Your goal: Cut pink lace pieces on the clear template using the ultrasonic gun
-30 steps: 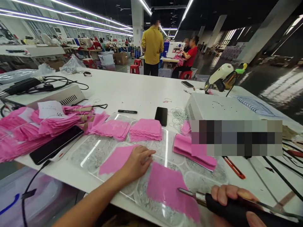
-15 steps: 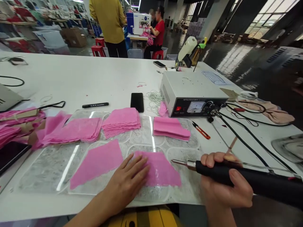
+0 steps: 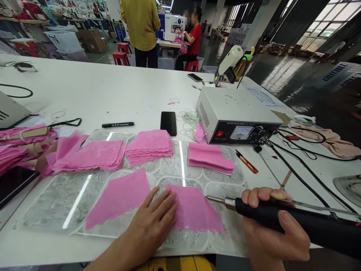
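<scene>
Pink lace piece (image 3: 194,209) lies on the clear template sheet (image 3: 56,199), pinned flat by the open left hand (image 3: 152,222); right hand (image 3: 270,229), at 3 o'clock, grips a black-handled tool (image 3: 296,222), its tip seemingly touching the lace.

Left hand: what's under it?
The left hand lies flat on a pink lace piece on the clear template sheet. The lace's left edge is hidden beneath the palm.

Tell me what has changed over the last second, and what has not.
The left hand slid from the left pink piece onto the right pink piece and presses it flat. The right hand keeps gripping the black-handled tool, tip at that piece's edge. The pink stacks stayed put.
</scene>
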Demonstrator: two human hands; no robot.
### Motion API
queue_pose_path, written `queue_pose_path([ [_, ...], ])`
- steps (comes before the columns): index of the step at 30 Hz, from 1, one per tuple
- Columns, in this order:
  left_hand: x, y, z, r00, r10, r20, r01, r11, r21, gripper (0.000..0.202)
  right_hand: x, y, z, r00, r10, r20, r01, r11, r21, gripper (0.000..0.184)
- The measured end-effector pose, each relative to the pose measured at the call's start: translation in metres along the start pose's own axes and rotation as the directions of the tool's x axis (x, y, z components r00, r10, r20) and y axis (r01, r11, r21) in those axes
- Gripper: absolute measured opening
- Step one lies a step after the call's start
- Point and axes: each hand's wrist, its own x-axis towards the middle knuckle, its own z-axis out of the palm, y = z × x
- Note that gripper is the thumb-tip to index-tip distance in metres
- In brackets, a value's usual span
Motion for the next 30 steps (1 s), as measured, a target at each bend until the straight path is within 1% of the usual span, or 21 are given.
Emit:
queue_pose_path([
  [6,0.001,0.000,-0.002,1.000,-0.018,-0.016,0.018,0.999,-0.031,0.025,-0.002,0.001,0.004,0.999,-0.002,0.050,0.003,1.000,-0.010,0.018],
  [11,-0.002,-0.002,-0.008,1.000,-0.026,-0.010,0.025,0.996,-0.087,0.025,0.000,0.000,0.005,0.994,-0.033,0.103,0.036,0.999,-0.024,0.018],
  [14,-0.009,-0.002,-0.012,1.000,-0.020,-0.014,0.019,0.994,-0.109,0.025,0.002,0.002,0.007,0.993,-0.059,0.104,0.062,0.998,-0.026,0.017],
  [20,-0.021,-0.003,-0.019,1.000,0.007,0.023,-0.004,0.993,-0.116,0.026,0.000,0.011,0.013,0.993,-0.065,0.100,0.068,0.997,-0.036,0.015],
  [25,-0.023,-0.004,-0.019,1.000,0.001,0.006,0.000,0.990,-0.143,0.025,-0.003,0.017,0.017,0.990,-0.064,0.126,0.071,0.996,-0.054,0.015],
  [30,-0.023,-0.004,-0.018,1.000,0.016,0.019,-0.013,0.989,-0.144,0.025,-0.003,0.019,0.018,0.986,-0.088,0.141,0.098,0.993,-0.067,0.015],
])
